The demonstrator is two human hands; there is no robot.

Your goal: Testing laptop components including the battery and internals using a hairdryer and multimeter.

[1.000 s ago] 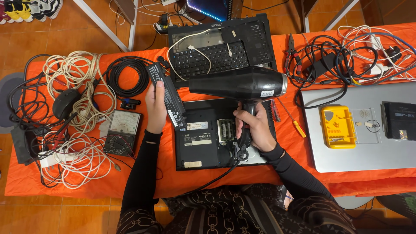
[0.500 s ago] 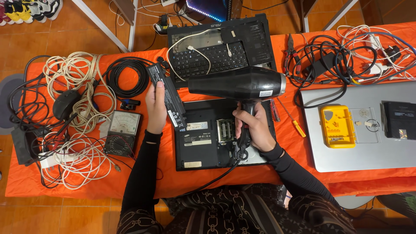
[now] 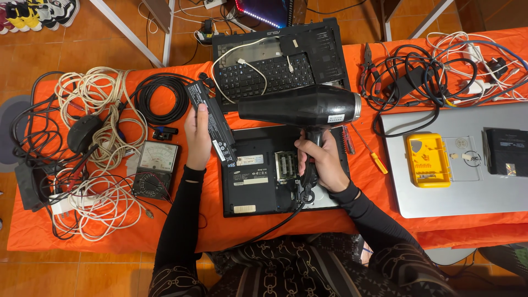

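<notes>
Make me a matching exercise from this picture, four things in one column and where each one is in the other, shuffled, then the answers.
Things:
1. hair dryer
2. long black battery
3. analog multimeter
4. yellow case

Places:
A. on the silver laptop
B. in the left hand
C. in the right hand
D. on the orange cloth, beside the white cables

Pairs: 1-C, 2-B, 3-D, 4-A

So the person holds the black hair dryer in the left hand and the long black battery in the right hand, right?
Not quite: the hands are swapped. The head view shows the right hand gripping the handle of the black hair dryer, and the left hand holding the long black battery. Both are held above the opened laptop on the orange table.
</notes>
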